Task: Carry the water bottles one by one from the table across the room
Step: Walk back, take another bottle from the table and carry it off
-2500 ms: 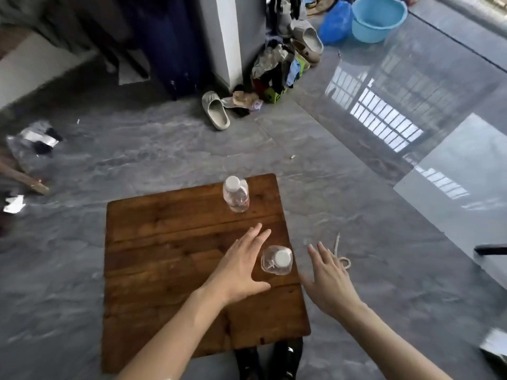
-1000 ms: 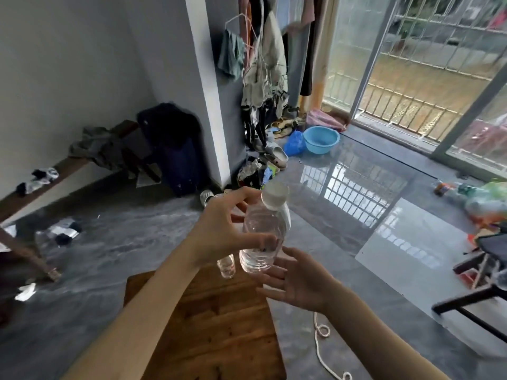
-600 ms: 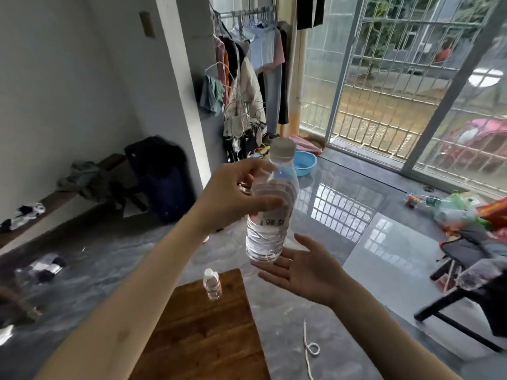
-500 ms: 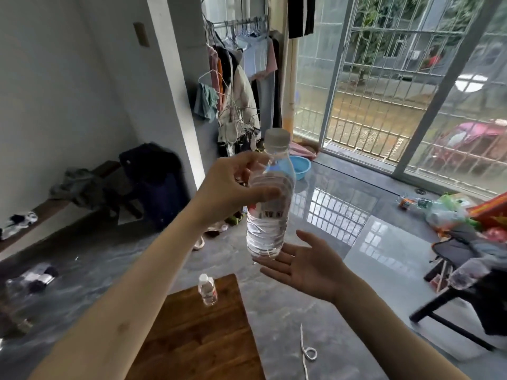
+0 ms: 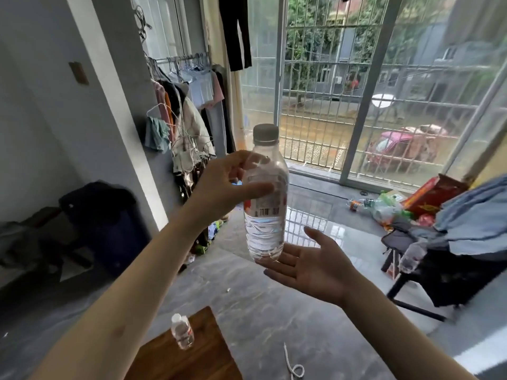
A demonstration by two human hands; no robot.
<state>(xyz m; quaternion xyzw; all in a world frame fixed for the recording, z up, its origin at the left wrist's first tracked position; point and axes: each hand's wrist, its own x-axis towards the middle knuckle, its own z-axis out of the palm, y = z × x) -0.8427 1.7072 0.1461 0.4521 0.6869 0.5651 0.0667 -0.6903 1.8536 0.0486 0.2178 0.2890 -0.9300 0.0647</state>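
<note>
My left hand (image 5: 230, 182) grips a clear water bottle (image 5: 265, 215) with a grey cap around its upper half, holding it upright at chest height. My right hand (image 5: 310, 268) lies palm up just under the bottle's base, fingers spread, touching or nearly touching it. A second small water bottle (image 5: 182, 335) stands upright on the far corner of the low wooden table (image 5: 200, 360) at the bottom of the view.
A white cord (image 5: 293, 367) lies on the grey floor right of the table. A black stool (image 5: 428, 272) piled with clothes stands at the right. A loaded clothes rack (image 5: 186, 111) and dark suitcase (image 5: 109, 223) stand by the left wall; barred glass doors ahead.
My left hand took the near bottle off the table and lifted it upright. My right hand came under its base. My view has risen from the tabletop toward the window.
</note>
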